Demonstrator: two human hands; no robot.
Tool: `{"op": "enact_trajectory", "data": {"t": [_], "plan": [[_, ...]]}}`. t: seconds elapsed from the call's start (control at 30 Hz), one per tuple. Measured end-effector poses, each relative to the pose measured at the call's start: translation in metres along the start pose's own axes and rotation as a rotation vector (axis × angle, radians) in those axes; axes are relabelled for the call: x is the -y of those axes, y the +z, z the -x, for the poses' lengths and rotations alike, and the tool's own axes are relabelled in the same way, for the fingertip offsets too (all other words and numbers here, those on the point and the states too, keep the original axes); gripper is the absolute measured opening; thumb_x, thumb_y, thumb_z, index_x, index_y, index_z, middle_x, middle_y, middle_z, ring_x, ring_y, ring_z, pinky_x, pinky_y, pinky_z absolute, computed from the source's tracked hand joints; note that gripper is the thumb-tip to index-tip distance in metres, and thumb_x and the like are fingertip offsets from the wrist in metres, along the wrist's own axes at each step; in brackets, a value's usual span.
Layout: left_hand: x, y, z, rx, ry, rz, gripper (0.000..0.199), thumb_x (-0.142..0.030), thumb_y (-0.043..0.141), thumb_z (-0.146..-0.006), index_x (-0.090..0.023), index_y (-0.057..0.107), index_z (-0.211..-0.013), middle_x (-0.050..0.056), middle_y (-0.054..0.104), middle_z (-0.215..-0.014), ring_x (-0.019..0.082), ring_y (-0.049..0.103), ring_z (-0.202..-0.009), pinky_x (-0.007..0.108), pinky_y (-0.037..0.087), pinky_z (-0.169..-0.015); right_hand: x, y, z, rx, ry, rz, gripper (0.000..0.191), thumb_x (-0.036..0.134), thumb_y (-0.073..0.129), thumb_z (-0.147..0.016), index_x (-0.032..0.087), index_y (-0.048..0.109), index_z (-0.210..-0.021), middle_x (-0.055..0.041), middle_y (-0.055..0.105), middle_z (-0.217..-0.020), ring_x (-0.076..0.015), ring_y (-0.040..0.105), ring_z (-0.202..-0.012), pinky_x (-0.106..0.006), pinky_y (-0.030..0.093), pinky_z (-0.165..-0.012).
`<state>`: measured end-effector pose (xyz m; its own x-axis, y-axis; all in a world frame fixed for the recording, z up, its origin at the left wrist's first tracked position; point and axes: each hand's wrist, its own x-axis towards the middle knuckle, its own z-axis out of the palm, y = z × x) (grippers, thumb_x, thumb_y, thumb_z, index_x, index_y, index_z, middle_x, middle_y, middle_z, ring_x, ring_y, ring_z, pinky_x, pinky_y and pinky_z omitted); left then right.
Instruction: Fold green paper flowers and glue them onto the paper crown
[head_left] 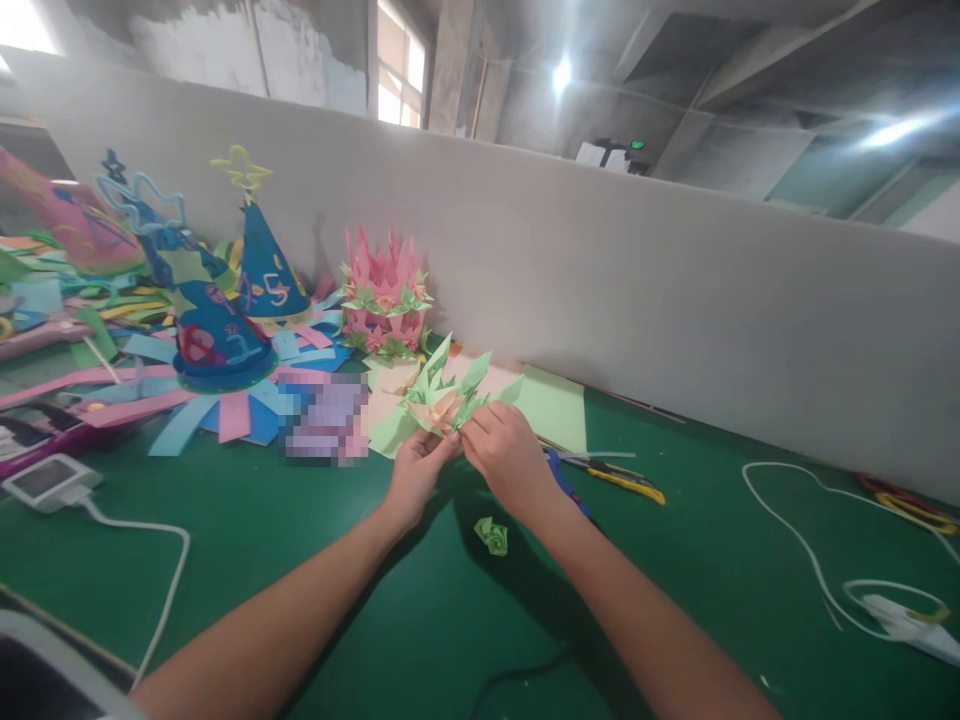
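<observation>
My left hand point(420, 470) is closed on the lower edge of a paper crown point(433, 405) made of green leaves with peach petals. At its right side, my right hand point(504, 450) has its fingers pinched together against the green leaves; whether a smaller piece is between them is hidden. A small folded green paper flower point(492, 537) lies on the table below my hands. Beside my right wrist is a blue-handled tool point(559, 470), partly covered by the arm, with a yellow utility knife point(626, 480) just past it.
Green and peach paper sheets point(555, 405) lie behind my hands. A pink paper crown point(386, 295) stands against the grey partition point(675, 270). Blue party hats point(217, 330) and paper strips crowd the left. White cables point(795, 525) lie at right and left on the green table point(300, 550).
</observation>
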<state>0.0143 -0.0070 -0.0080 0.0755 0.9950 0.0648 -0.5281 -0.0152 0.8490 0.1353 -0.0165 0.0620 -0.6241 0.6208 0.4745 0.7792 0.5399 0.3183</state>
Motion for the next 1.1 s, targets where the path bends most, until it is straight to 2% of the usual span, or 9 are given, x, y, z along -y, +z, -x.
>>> {"op": "enact_trajectory", "data": {"t": [0.6,0.87,1.1], "plan": [[-0.0018,0.002,0.0014,-0.003,-0.02,0.046,0.031,-0.032,0.071,-0.068,-0.016,0.063,-0.093,0.005,0.069,-0.089,0.015,0.063,-0.085,0.03,0.046,-0.084,-0.0017,0.0013,-0.0004,0.022,0.019,-0.02,0.018,0.015,0.05,-0.084,0.016,0.053,-0.067,-0.0043,0.05,-0.068,-0.0189,0.04,-0.07,-0.031,0.027,-0.062],[-0.0026,0.0023,0.0022,-0.027,-0.029,0.045,0.027,-0.033,0.071,-0.067,-0.014,0.063,-0.085,0.004,0.069,-0.081,0.015,0.064,-0.078,0.032,0.047,-0.083,-0.0011,0.0004,-0.0012,0.014,0.031,-0.048,0.021,0.014,0.045,-0.086,0.016,0.053,-0.066,-0.0047,0.05,-0.068,-0.018,0.039,-0.069,-0.03,0.026,-0.062],[-0.0024,0.0018,0.002,-0.028,-0.028,0.043,0.028,-0.031,0.071,-0.068,-0.016,0.063,-0.089,0.005,0.069,-0.088,0.014,0.064,-0.081,0.029,0.047,-0.082,-0.0019,-0.0021,-0.002,0.028,0.027,-0.04,0.019,0.015,0.048,-0.086,0.016,0.054,-0.067,-0.0045,0.051,-0.068,-0.0182,0.04,-0.069,-0.03,0.026,-0.062]]}}
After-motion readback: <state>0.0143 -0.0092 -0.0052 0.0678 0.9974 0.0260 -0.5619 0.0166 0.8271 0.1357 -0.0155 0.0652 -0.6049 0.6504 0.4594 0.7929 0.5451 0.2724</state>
